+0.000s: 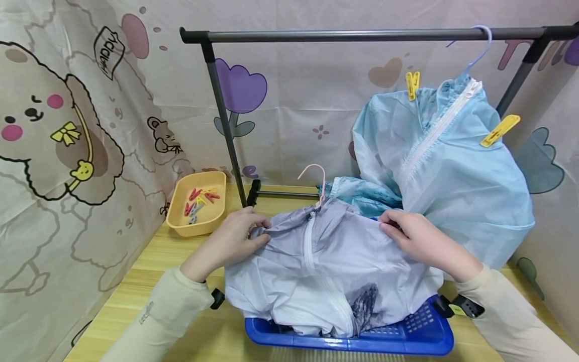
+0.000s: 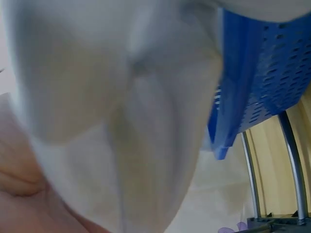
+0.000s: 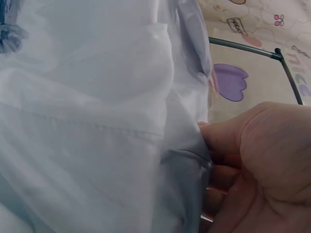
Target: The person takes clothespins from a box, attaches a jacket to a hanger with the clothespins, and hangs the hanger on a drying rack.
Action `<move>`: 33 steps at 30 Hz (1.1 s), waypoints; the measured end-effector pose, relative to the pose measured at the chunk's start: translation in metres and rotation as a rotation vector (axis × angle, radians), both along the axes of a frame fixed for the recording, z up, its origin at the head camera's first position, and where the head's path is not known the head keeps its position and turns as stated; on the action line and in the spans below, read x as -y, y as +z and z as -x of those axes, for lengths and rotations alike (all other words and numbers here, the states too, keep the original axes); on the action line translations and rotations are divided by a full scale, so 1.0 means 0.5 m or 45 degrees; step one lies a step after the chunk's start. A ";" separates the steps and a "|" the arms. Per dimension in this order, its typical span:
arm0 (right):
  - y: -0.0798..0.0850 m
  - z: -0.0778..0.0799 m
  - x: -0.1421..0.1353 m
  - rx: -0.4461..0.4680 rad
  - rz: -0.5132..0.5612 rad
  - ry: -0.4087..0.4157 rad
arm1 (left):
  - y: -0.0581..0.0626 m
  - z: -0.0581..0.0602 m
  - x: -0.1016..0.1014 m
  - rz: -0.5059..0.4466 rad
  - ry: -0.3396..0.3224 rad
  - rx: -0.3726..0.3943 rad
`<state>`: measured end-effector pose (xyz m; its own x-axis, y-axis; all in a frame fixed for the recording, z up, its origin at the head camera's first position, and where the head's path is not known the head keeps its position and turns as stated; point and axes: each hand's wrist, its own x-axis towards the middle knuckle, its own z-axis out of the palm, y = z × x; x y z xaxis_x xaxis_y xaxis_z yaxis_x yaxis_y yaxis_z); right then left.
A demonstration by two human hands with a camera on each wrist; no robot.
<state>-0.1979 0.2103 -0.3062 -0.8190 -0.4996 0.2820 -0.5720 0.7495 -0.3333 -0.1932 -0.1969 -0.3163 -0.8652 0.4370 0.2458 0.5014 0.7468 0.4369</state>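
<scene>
A grey-to-white zip jacket [image 1: 289, 256] spreads above a blue perforated basket [image 1: 348, 343], its lower part overlapping the basket. From its collar sticks up the hook of a pink hanger [image 1: 322, 173]; the rest of the hanger is hidden inside. My left hand [image 1: 237, 239] pinches the jacket at one shoulder, thumb in front. At the opposite shoulder my right hand [image 1: 411, 234] pinches the fabric between thumb and fingers. In the right wrist view the right hand [image 3: 262, 160] grips the jacket's edge. Pale cloth fills most of the left wrist view, beside part of the left hand [image 2: 24, 170].
A light blue jacket [image 1: 457, 176] hangs from the dark rack's bar [image 1: 344, 35] on a hanger, with yellow clothespins [image 1: 499, 130] on its shoulders. Several clothespins lie in a yellow tray [image 1: 196, 230] at the left. Teal cloth [image 1: 362, 193] lies behind the grey jacket.
</scene>
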 end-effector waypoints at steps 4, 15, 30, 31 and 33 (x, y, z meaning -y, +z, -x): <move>0.002 -0.008 -0.005 -0.061 0.029 0.003 | 0.011 -0.004 0.002 -0.037 -0.019 -0.046; 0.016 -0.031 -0.007 -0.249 0.170 -0.030 | 0.044 -0.014 -0.004 -0.157 -0.099 -0.153; 0.053 -0.060 -0.019 -0.482 0.257 -0.024 | 0.075 -0.034 -0.013 -0.254 -0.208 -0.211; 0.054 -0.063 -0.019 -0.488 0.264 -0.022 | 0.075 -0.035 -0.014 -0.260 -0.223 -0.217; 0.057 -0.067 -0.020 -0.492 0.275 -0.018 | 0.076 -0.037 -0.016 -0.275 -0.257 -0.228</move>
